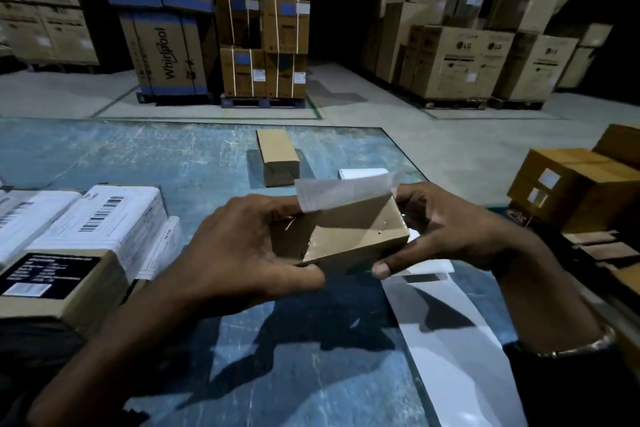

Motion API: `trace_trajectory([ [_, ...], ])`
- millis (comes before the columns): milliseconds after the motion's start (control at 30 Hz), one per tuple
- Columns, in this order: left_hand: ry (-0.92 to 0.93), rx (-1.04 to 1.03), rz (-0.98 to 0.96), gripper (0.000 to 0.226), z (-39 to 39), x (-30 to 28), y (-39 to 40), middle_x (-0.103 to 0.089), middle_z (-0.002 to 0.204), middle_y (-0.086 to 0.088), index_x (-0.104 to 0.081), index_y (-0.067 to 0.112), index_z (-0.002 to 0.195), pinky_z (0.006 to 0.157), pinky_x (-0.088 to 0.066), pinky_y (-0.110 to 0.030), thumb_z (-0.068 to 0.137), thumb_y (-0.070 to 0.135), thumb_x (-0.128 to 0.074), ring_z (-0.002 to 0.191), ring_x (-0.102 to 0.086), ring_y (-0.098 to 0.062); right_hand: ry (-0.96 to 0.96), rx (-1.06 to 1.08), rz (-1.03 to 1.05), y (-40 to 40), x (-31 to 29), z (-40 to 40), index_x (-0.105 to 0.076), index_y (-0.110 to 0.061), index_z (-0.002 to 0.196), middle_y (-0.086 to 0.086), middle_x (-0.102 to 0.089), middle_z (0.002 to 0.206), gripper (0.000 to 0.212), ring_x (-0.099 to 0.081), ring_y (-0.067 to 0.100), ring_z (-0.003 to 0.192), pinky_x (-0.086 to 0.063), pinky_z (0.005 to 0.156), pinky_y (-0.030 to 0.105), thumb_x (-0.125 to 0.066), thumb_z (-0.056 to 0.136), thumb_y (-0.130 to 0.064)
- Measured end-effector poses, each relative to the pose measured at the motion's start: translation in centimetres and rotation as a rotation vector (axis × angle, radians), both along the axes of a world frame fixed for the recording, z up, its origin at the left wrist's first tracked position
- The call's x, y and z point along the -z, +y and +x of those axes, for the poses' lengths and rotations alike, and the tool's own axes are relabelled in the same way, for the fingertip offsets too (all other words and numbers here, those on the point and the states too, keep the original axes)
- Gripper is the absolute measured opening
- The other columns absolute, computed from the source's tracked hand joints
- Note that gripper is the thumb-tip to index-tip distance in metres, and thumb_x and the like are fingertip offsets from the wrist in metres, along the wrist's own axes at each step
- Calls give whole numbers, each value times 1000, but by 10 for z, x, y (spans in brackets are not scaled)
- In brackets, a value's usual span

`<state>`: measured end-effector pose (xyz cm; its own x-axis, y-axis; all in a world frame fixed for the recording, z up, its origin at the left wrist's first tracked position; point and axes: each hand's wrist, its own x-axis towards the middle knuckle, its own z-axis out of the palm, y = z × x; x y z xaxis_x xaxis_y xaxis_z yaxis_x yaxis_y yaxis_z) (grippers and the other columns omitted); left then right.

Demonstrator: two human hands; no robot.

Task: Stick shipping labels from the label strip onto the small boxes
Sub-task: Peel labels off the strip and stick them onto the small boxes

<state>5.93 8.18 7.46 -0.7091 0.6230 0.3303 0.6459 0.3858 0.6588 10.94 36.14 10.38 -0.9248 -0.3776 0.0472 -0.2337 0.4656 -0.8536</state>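
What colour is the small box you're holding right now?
Plain brown cardboard: the small box, held between the left hand and right hand; head view.

"Whirlpool" on left cartons (166, 52), "LG" on right cartons (464, 59), smaller print seemingly unreadable.

A small plain brown box (346, 236) was held tilted above the blue bench (145, 156), a white label (346, 192) curling over its far top edge, only partly stuck. A second small box (278, 156) lay farther back on the bench. The white label strip (460, 357) trailed along the bench's right side.
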Motion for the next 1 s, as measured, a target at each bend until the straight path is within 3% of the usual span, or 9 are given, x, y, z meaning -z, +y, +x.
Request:
trace_trajectory([
  [133,-113,48,-16,53,0,-3,-3,-80,98,13,-75,46,119,63,-57,-35,66,41,-82,79,-75,-7,2,-23,41,-5,2,-3,-79,-53,96,-21,-80,104,59,-73,-2,104,-56,93,25,-92,73,0],
  [233,-115,34,11,55,0,-4,-4,-80,105,15,-76,45,120,80,-64,-45,69,29,-86,93,-77,-9,1,18,3,-3,6,-5,-73,-33,123,-7,-78,126,64,-71,14,123,-58,106,45,-94,66,-12],
  [333,-134,81,87,59,1,-5,-2,-80,113,14,-77,34,125,89,-62,-31,78,0,-86,103,-76,-7,46,44,-35,3,6,-6,-70,-23,130,0,-76,131,69,-71,21,125,-58,106,52,-93,67,-10],
  [400,-109,110,130,59,1,-6,-1,-77,121,15,-74,29,131,96,-59,-28,80,4,-89,112,-73,-6,62,35,-49,6,8,-6,-71,-22,129,2,-77,129,67,-72,23,122,-60,103,49,-93,68,-5],
  [533,21,114,115,64,2,-3,4,-73,128,21,-71,27,135,100,-58,-30,76,33,-95,118,-69,0,79,23,-33,6,10,-7,-70,-20,129,1,-78,126,68,-74,22,119,-63,98,41,-93,67,-7],
  [667,-21,123,158,58,4,-3,4,-75,122,21,-74,23,131,96,-57,-23,77,28,-95,113,-70,2,70,15,-23,5,9,-6,-69,-22,131,-1,-78,125,70,-75,22,118,-63,97,36,-94,67,-9],
  [800,-84,135,176,54,4,-7,0,-77,120,19,-76,23,128,99,-59,-31,78,25,-94,113,-72,-3,58,11,-46,2,10,-7,-67,-19,133,1,-78,127,72,-75,22,118,-62,98,39,-93,69,-1],
  [900,-100,141,212,55,5,-9,-2,-77,120,17,-75,21,128,97,-59,-30,77,19,-95,113,-73,-4,85,7,-54,0,8,-7,-68,-17,134,3,-78,127,72,-75,23,118,-62,99,40,-93,69,1],
  [1000,-121,130,241,59,1,-8,-6,-78,120,13,-76,20,128,97,-60,-30,74,13,-96,112,-74,-8,130,7,-81,-5,8,-6,-72,-15,132,0,-78,127,69,-75,19,118,-62,95,31,-93,70,5],
])
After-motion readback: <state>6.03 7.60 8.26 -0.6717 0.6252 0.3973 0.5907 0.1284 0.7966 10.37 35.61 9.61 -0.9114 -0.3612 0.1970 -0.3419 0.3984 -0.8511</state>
